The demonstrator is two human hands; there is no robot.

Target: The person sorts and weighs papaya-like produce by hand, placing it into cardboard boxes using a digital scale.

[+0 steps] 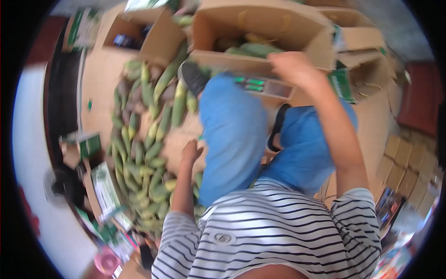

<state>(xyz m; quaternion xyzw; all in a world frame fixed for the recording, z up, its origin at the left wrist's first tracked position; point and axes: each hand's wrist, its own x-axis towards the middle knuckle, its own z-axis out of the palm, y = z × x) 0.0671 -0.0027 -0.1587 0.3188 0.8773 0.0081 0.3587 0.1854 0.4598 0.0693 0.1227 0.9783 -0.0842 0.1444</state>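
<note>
My right hand (292, 67) reaches over the front edge of a large open cardboard box (260, 61). Its fingers bend downward and are smeared by motion; I cannot tell whether they hold anything. Just beside those fingertips, long green vegetables (253, 49) lie inside the box. My left hand (190, 151) is low beside my left knee, thumb apart from the fingers, with nothing visible in it. To its left spreads a big pile of thick, long green vegetables (146, 181), some with yellowish ends, others brownish.
Between my feet and the box sits a flat device with green displays (254, 84). A smaller open carton (160, 39) stands at the back left, and another carton (367, 76) at the right. Brown boxes (404, 162) are stacked far right. A fan (60, 186) is at the left.
</note>
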